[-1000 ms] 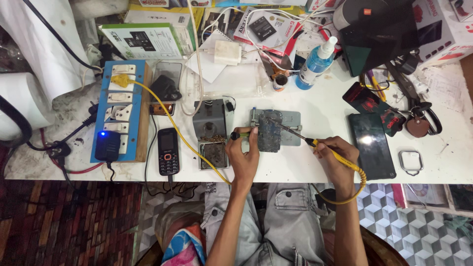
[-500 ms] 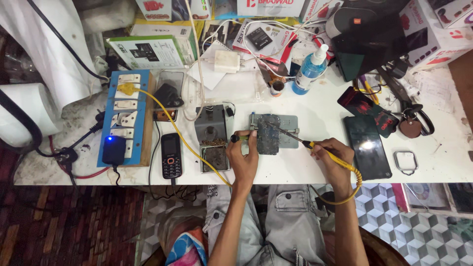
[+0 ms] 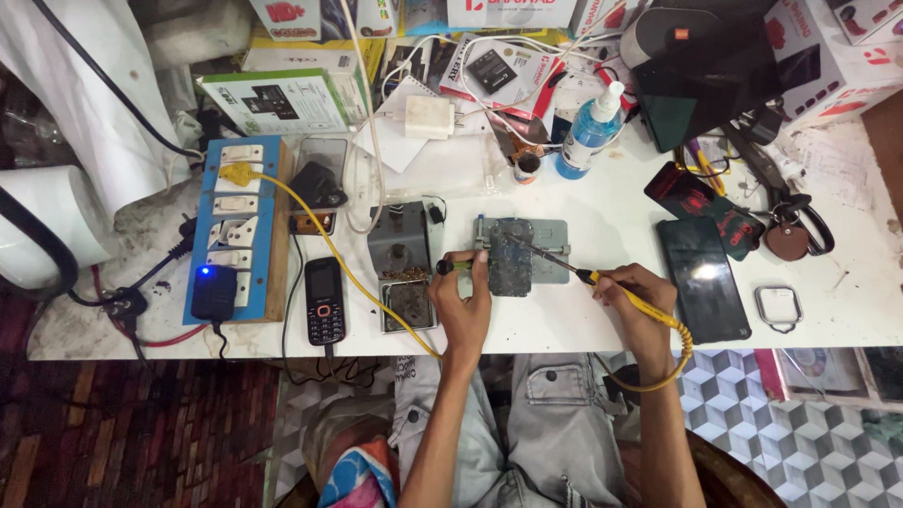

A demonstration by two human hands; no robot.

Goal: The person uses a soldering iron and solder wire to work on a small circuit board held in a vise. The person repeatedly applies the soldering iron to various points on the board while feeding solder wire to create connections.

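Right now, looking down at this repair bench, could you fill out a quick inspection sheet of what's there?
Surface: white table, stained grey at its left end.
Job's things: circuit board lying on a grey holder plate; yellow-handled soldering iron, tip over the board.
Clutter: black keypad phone, dark smartphone, blue spray bottle, grey metal stand, boxes along the back.
Hands: left hand holds a small green-handled tool at the board's left edge; right hand grips the iron.
Cables: yellow cord runs from the blue power strip across the table; white cables at the back.
Surroundings: patterned floor tiles below.
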